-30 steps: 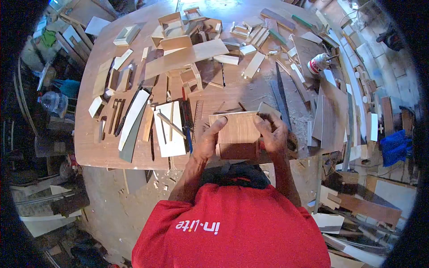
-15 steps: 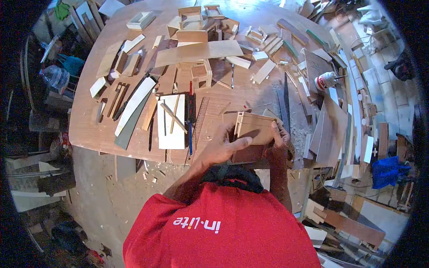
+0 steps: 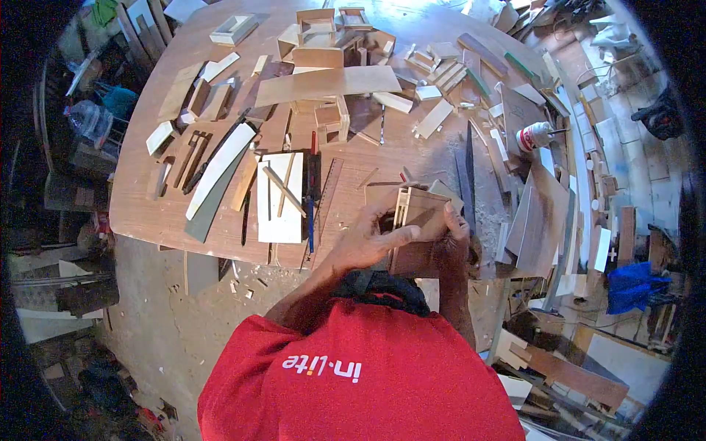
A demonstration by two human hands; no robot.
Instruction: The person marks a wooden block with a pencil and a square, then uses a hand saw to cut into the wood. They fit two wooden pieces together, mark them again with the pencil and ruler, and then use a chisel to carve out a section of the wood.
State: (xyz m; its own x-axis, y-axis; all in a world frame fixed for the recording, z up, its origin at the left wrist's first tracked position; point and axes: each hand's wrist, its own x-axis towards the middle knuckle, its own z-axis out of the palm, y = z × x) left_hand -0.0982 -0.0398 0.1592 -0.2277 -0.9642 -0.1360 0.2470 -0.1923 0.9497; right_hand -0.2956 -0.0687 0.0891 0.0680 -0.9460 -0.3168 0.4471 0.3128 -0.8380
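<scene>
your left hand and right hand both clasp the small wooden box at the 6 o'clock edge of the table. squeeze unevenly and its pale slat at 9 o'clock may pop loose.

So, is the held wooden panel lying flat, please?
No, tipped: the left hand and right hand hold the wooden panel tilted, pale edge showing.

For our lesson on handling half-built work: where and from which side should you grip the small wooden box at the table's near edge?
By its two ends, one hand from each side, as the left hand and right hand do. The small wooden box is broad, shallow and tilted; its framed ends likely give the firmest hold.
</scene>
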